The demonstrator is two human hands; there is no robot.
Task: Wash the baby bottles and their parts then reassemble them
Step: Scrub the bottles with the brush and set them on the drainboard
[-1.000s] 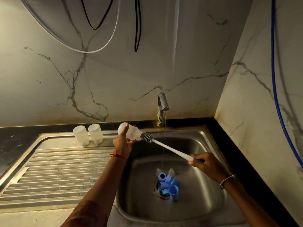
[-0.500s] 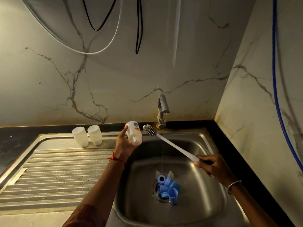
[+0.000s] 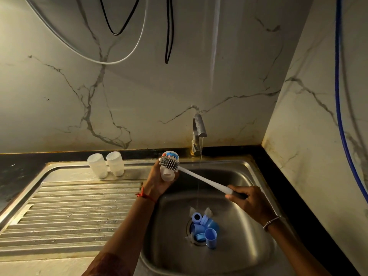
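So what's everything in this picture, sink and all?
Translucent white plastic baby bottle with printed label: one, held above the basin's left edge.
White long-handled bottle brush: one, bristle head lying across the held bottle.
Translucent white plastic bottles: two, on the ledge behind the drainboard.
Blue plastic caps and rings: several, piled on the drain.
Clear teats: at least two, beside that pile.
Steel tap: one, silver, thin stream running.
Stainless steel sink: one, silver, ribbed drainboard at left.
Black cables: hanging on the marble wall.
White hose: one, same wall.
Blue hose: one, right wall.
Left hand: grips the bottle.
Right hand: grips the brush handle.
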